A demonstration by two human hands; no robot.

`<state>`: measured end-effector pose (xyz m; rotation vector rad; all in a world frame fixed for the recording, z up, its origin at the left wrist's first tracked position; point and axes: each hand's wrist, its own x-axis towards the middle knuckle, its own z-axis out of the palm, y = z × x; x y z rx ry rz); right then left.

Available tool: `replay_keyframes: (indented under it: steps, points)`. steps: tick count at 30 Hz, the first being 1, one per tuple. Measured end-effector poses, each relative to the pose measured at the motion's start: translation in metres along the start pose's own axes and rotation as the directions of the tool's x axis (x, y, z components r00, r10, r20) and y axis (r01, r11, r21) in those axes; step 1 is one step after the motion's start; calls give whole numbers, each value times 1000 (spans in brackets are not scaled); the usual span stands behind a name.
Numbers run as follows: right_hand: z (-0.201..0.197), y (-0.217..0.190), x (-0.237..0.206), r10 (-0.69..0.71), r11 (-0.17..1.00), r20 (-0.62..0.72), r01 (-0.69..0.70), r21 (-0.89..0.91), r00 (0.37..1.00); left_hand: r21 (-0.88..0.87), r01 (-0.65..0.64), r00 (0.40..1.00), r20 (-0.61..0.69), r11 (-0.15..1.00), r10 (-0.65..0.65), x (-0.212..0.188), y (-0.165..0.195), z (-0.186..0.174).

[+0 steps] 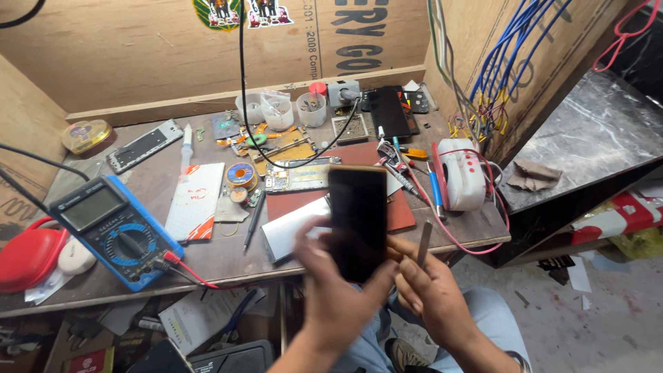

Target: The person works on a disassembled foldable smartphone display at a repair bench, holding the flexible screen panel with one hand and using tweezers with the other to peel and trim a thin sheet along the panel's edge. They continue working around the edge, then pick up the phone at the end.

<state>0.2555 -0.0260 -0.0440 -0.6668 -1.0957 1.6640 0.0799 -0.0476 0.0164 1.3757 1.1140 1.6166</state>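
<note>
The left hand is clamped around the lower part of a dark smartphone, holding it upright above the front edge of the cluttered workbench – its black screen faces the camera. Just beside it, the right hand pinches a thin flat metal tool between its fingers, the blade pointing up (close to the phone's right edge, whether touching I cannot tell). A blue multimeter sits well to the left on the bench, and a white plastic box to the right
</note>
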Motion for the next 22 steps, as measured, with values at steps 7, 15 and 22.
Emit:
replay_keyframes:
  steps: [7, 15, 22]
  points:
    - [-49, -21, -39, -88, 970, -565, -59, -236, 821, -45, -226, 924, 307, 973, 229, -11, 16, 3]
    - [-172, -134, 5, -374, 927, -581, 296, -229, 723, 629, -310, 940, 91, 713, 328, 44, 4, -100]
    - [-225, -215, 102, -123, 858, -699, -278, -432, 704, 689, -214, 931, -71, 692, 358, 47, -32, -114]
